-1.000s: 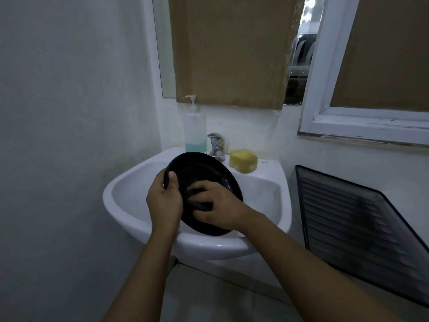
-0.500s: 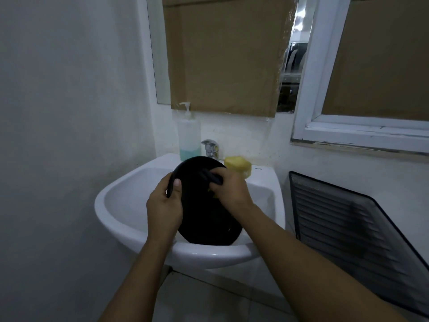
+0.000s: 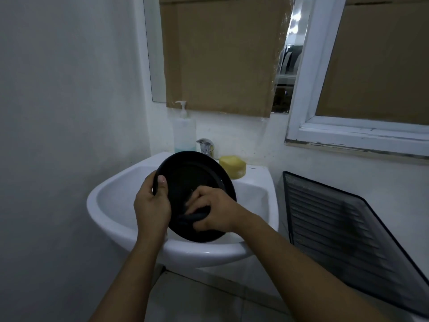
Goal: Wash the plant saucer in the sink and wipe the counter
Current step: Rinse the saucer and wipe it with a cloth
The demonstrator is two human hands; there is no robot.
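**Left hand (image 3: 151, 205) steadies, right hand (image 3: 213, 210) scrubs**

Held on edge over the white ceramic wall sink (image 3: 111, 205), the round black plastic plant saucer (image 3: 192, 175) turns its hollow face toward the person. The left hand clamps the upper-left rim, thumb inside. The right hand curls round a dark scrubbing pad (image 3: 190, 218) pressed low on that face. The saucer looks light, stiff and probably slick when wet, so the rim is the sure hold. Being round, it has no long axis.

The round black plastic plant saucer (image 3: 195, 175) stands tilted over the white ceramic sink (image 3: 209, 252), hollow side towards me, my left hand (image 3: 151, 205) gripping its left rim. My right hand (image 3: 214, 210) presses a dark pad (image 3: 191, 217) against its lower inside.
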